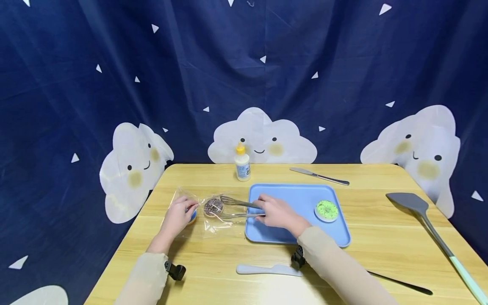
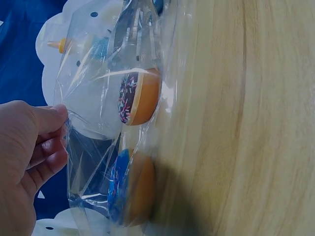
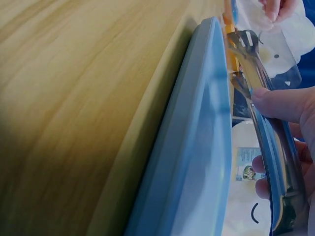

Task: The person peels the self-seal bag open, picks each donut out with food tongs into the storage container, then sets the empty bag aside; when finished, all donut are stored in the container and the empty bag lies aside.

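Observation:
Pinched between the thumb and fingers of my left hand (image 1: 178,216) is the edge of a clear plastic bag (image 2: 93,142). Two toy donuts lie in it: a chocolate one with sprinkles (image 1: 213,207) and a blue-iced one (image 2: 140,189), partly hidden by the left hand in the head view. My right hand (image 1: 280,214) grips metal tongs (image 1: 240,203) over the tray's left edge. Their tips reach into the bag, spread on either side of the chocolate donut.
A blue tray (image 1: 289,189) holds a green-iced donut (image 1: 326,210). Behind stand a yellow-capped bottle (image 1: 242,167) and a table knife (image 1: 318,175). In front lies a pale plastic knife (image 1: 267,270); rightward, a grey turner (image 1: 427,218) and a dark utensil handle (image 1: 402,283).

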`<state>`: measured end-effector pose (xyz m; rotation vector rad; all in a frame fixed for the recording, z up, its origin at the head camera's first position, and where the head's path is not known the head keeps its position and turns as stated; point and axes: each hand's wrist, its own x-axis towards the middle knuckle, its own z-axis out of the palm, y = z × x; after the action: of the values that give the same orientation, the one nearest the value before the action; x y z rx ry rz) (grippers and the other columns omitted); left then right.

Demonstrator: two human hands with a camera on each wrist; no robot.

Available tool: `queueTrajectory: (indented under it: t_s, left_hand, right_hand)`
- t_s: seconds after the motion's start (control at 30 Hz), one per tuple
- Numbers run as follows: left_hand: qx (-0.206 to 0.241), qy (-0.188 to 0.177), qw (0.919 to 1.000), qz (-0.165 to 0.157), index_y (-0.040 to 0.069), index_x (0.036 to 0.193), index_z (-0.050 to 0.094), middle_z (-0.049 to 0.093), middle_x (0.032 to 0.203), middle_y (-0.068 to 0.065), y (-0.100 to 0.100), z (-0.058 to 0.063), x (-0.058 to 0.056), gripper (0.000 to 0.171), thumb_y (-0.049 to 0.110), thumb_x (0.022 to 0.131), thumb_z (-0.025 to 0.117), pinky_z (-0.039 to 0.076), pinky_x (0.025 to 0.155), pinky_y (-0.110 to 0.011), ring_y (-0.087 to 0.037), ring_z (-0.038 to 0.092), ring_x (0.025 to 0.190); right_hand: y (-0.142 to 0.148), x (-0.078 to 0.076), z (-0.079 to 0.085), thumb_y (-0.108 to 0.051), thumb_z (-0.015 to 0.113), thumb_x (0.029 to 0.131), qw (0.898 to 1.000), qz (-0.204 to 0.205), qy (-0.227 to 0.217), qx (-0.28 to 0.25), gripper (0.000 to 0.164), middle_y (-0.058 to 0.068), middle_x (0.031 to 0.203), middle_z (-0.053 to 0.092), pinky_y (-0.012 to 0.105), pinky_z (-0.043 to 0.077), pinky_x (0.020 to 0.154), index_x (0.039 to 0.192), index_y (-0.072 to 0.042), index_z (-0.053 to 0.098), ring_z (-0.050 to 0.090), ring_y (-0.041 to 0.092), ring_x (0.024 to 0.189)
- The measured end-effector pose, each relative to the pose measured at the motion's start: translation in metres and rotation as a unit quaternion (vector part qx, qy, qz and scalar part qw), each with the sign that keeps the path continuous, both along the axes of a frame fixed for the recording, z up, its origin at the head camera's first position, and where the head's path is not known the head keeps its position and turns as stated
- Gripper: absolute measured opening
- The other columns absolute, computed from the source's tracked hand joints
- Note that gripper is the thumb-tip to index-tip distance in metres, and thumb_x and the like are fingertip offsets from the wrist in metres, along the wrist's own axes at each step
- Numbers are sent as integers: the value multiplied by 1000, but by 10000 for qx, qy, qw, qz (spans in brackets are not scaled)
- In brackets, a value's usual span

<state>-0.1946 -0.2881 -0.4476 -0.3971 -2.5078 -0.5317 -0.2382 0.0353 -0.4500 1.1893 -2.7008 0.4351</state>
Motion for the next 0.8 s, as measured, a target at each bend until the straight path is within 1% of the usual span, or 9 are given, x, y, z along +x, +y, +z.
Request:
queueTrajectory:
  t_s: [0.17, 0.3, 0.37, 0.53, 0.63, 0.8]
  left_hand:
    - [-95, 125, 9999, -70, 4, 83, 73, 60, 77, -1, 2, -2, -2, 8, 5, 76, 76, 50, 63, -35, -17, 58, 69]
    - [-124, 138, 9997, -145, 3, 84, 73, 60, 78, -2, 3, -3, -3, 11, 4, 74, 77, 50, 62, -35, -18, 57, 69]
    - [-129, 112, 9997, -179, 2, 85, 73, 60, 79, -3, 3, -3, -3, 11, 3, 74, 76, 51, 63, -35, -18, 57, 69]
    - [-92, 85, 9997, -222, 0, 85, 72, 61, 80, -4, 3, -4, -1, 11, 2, 74, 76, 51, 63, -35, -19, 58, 71]
    - [-51, 11, 9999, -144, 1, 85, 72, 61, 80, -3, 2, -4, -1, 11, 3, 75, 76, 52, 63, -34, -18, 58, 71]
    - [7, -74, 9999, -81, 3, 86, 72, 62, 82, -3, 2, -2, 0, 9, 3, 77, 74, 51, 63, -34, -17, 58, 71]
  right_hand:
    - [-3, -1, -1, -31, 74, 79, 9999, 16, -18, 133, 44, -4, 97, 50, 23, 42, 53, 117, -12, 63, 46, 8, 72]
    - [-7, -1, -1, -32, 73, 80, 9998, 28, -19, 181, 44, -3, 99, 50, 24, 44, 56, 118, -12, 63, 47, 8, 74]
    - [-10, -1, -1, -31, 73, 80, 9999, 28, -52, 146, 44, -3, 98, 50, 24, 44, 57, 117, -12, 63, 47, 9, 74]
    - [-13, 0, -3, -30, 72, 81, 9999, 96, -48, 113, 41, -4, 89, 45, 23, 39, 51, 116, -10, 63, 43, 10, 68]
    - [-13, 1, -5, -30, 71, 82, 9999, 109, 16, 130, 39, -4, 86, 42, 22, 37, 50, 115, -11, 63, 41, 9, 67]
    - [-12, 1, -8, -28, 72, 82, 9999, 124, 55, 41, 38, -5, 85, 41, 22, 37, 50, 114, -10, 63, 41, 9, 67]
